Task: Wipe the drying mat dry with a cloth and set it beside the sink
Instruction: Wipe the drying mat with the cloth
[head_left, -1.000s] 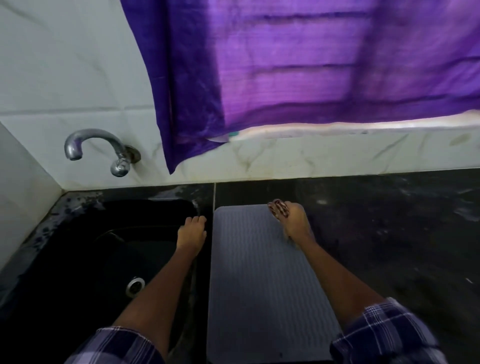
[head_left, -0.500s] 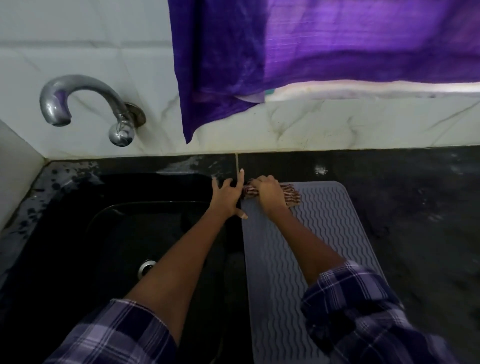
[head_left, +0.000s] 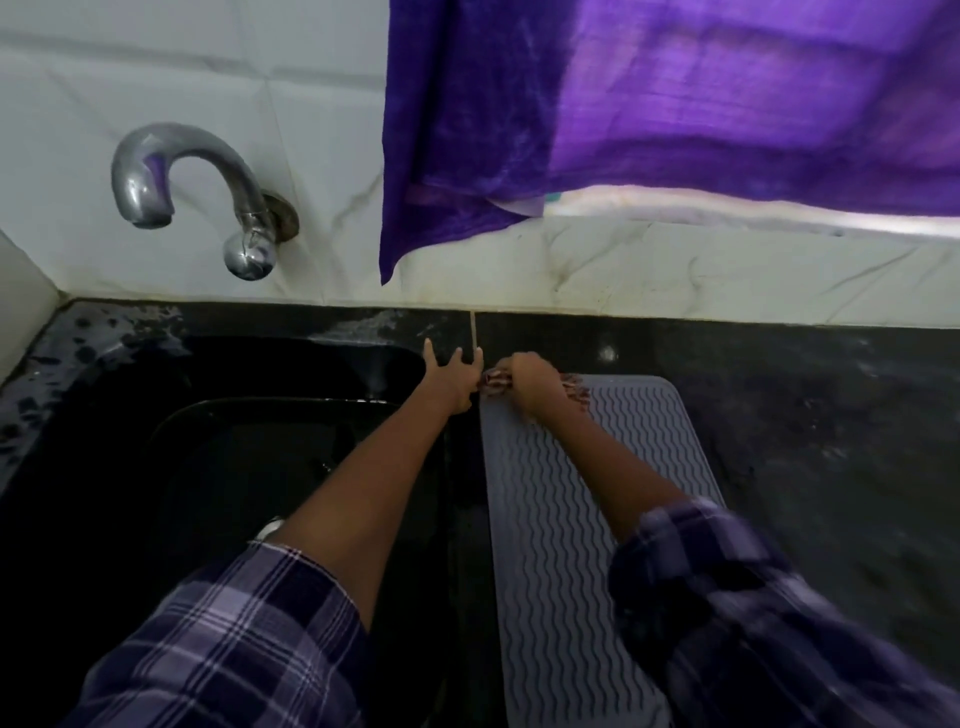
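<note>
The sink (head_left: 208, 441), a black basin sunk in a dark counter (head_left: 831, 441), serves as the landmark here. Above its far left rim a curved metal tap (head_left: 192, 192) comes out of the white tiled wall (head_left: 156, 78), its spout hanging over the basin. A bit of the metal drain (head_left: 268, 529) shows in the basin floor, partly hidden by the left forearm.

Over the sink's right part, a plaid left sleeve (head_left: 234, 639) and bare forearm reach to the far right corner of the rim. There the left hand (head_left: 453, 379) lies flat, palm down, fingers spread wide and gripping nothing, just beside the mat's far left corner.

Right of the sink, touching or nearly touching its rim, the grey mat (head_left: 550, 519) lies flat on the counter, ribbed with wavy lines, its long side running along the rim.

At the mat's far left corner, the right hand (head_left: 535, 384) is closed around a bunched cloth (head_left: 493, 383), reddish and patterned, pressing it onto the mat. Cloth shows on both sides of the fist. The right sleeve (head_left: 727, 597), also plaid, crosses the mat's near part and is blurred.

Above the counter right of the sink, a purple curtain (head_left: 675, 104) hangs down the wall.
</note>
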